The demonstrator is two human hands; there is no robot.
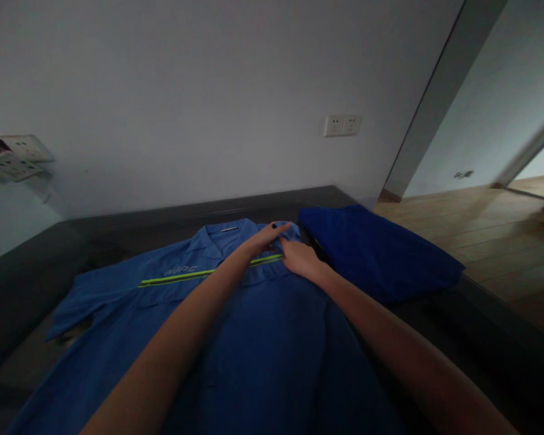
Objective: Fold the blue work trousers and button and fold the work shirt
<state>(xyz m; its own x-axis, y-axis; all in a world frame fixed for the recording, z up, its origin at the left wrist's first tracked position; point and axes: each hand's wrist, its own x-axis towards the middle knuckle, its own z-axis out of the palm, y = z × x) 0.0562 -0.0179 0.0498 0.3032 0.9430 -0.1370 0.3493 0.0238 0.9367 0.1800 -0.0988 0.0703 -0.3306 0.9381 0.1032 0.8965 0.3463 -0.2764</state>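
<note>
A blue short-sleeved work shirt point(163, 296) lies spread on a dark surface, its collar at the far end. A yellow-green stripe crosses its chest, with pale lettering above it on the left. My left hand point(267, 237) reaches to the shoulder right of the collar, its fingers closed on the cloth there. Close beside it, my right hand point(300, 257) grips the same shoulder area near the stripe's right end. The left sleeve lies out flat, while the right side looks folded inward. The fingertips are partly hidden in the fabric.
A darker blue folded cloth point(376, 254) lies right of the shirt. The dark surface point(317, 196) meets a pale wall behind. Sockets point(343, 125) are on that wall, and a power strip point(11, 164) is at the far left. Tiled floor point(485, 235) shows at right.
</note>
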